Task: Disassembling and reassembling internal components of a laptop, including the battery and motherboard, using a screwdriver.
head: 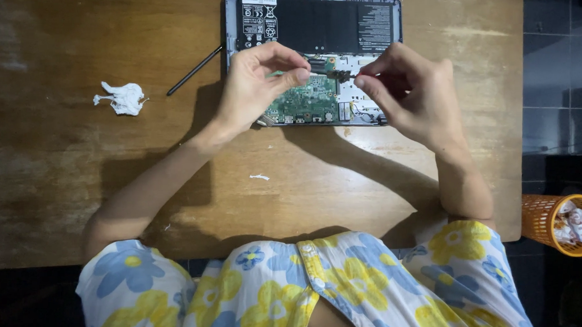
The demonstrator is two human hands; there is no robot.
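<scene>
While the small dark oblong component (329, 70) lies crosswise above the opened laptop's green circuit board (308, 98), the left hand (256, 87) pinches its left end. The right hand (411, 91) pinches its right end, so both sit equally close.

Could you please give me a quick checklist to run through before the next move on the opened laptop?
1. Both hands on the part: ok. The left hand and right hand pinch a small dark component between their fingertips.
2. Component clear of the green circuit board: cannot tell; it is over the board, contact unclear.
3. Opened laptop lying flat on the wooden table: ok.
4. Black stylus-like tool within reach: ok, left of the laptop.
5. Loose bits off the work area: not ok; a crumpled tissue and a small white scrap lie on the table.
</scene>
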